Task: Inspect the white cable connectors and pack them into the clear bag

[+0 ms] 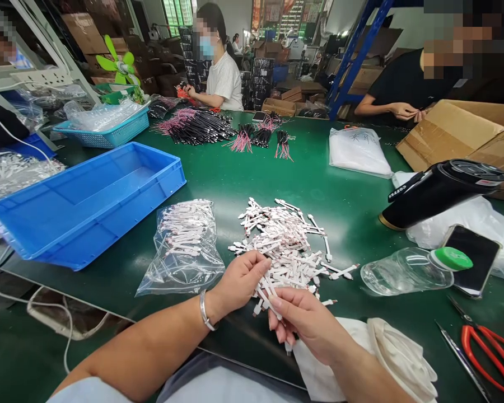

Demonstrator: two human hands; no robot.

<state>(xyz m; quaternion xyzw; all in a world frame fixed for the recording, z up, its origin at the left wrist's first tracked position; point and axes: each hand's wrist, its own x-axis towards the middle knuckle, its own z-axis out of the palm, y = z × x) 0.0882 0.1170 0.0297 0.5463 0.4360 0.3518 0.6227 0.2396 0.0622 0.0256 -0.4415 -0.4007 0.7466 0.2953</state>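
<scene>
Small white flat connector strips (266, 294) sit as a short bunch between the person's two hands, low over the near part of the dark green table (243, 179). The left hand (239, 280), with a silver bracelet (204, 310) at its wrist, pinches the upper ends of the bunch between thumb and fingertips. The right hand (306, 324) is curled around the lower ends, so both hands are clenched on the same bunch.

Just beyond the hands lies a loose pile of the same white strips (285, 240), spread on the table. To its left, a clear plastic bag (185, 240) holds more of them, and further left stands a shallow blue plastic crate (88, 196).

To the right, a clear plastic bottle with a green cap (407, 271) lies on its side, touching a black smartphone (472, 257). A black cylindrical tumbler (441, 190) lies tilted behind them. Red-handled scissors (487, 352) rest near the right edge, and a crumpled white cloth (395, 358) lies under the right forearm.

Across the table are bundles of black and pink wires (201, 126), where two other people work with their own hands.
</scene>
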